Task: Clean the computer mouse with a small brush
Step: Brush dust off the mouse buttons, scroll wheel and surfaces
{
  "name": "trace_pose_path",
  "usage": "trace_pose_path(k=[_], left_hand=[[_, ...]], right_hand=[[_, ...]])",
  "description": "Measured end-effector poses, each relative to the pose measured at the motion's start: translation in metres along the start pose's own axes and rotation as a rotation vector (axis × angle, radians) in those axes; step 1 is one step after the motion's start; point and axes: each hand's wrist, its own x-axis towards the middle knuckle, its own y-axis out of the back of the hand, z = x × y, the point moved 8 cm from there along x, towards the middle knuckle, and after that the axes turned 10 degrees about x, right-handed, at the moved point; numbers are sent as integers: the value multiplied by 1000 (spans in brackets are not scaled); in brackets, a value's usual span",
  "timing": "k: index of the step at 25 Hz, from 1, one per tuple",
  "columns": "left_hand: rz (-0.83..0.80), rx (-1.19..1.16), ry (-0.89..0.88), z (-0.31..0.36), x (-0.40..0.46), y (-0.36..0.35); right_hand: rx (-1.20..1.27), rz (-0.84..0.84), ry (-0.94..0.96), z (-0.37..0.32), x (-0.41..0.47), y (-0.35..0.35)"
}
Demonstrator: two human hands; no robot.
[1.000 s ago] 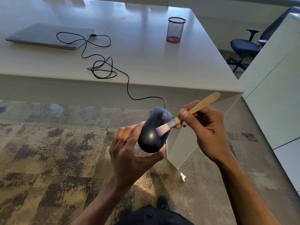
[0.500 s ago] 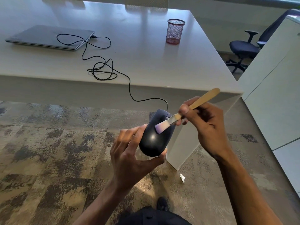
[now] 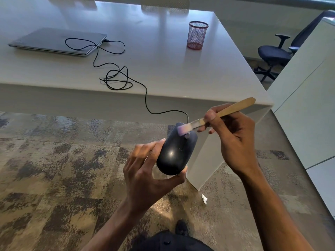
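1. The desk (image 3: 163, 69), pale and broad, filled the upper half of my view; its near right corner stood just behind my hands.
2. A closed laptop (image 3: 58, 41) lay near the desk's far left edge.
3. A black cable (image 3: 116, 79) ran from the laptop's right side, coiled loosely mid-desk, dropped over the near edge and reached the mouse.
4. A red mesh cup (image 3: 197, 35) stood upright toward the desk's far right edge.
5. My left hand (image 3: 145, 176) held the mouse (image 3: 176, 153) in the air in front of the desk's near right corner, fingers curled along its left side, thumb under its rear end.
6. My right hand (image 3: 233, 136) pinched the brush (image 3: 215, 117) at the lower part of its wooden handle, thumb on top.
7. The bristles touched the mouse's front end, just above the scroll wheel (image 3: 187, 135).
8. A small white scrap (image 3: 204, 198) lay on the carpet below the corner.
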Motion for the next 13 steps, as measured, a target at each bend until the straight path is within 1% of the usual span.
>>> trace_pose_path(k=[2,3,4,7,9,11,13], left_hand=[[-8,9,-7,0,0,-2],[-13,9,-9,0,0,-2],[-16,8,-12,0,0,-3],[-26,4,-12,0,0,-5],[-36,-2,-2,-1,-1,-5],[-41,5,18,-4,0,-5],[-44,12,36,-5,1,-5]], right_hand=[[70,-136,-7,-1,-6,-15],[71,-161,-23,1,-7,-18],[50,-147,-41,5,-7,-17],[-100,18,-74,16,0,-2],[-216,99,-60,19,3,7],[-235,138,-19,17,2,9],[-221,142,29,12,2,7]])
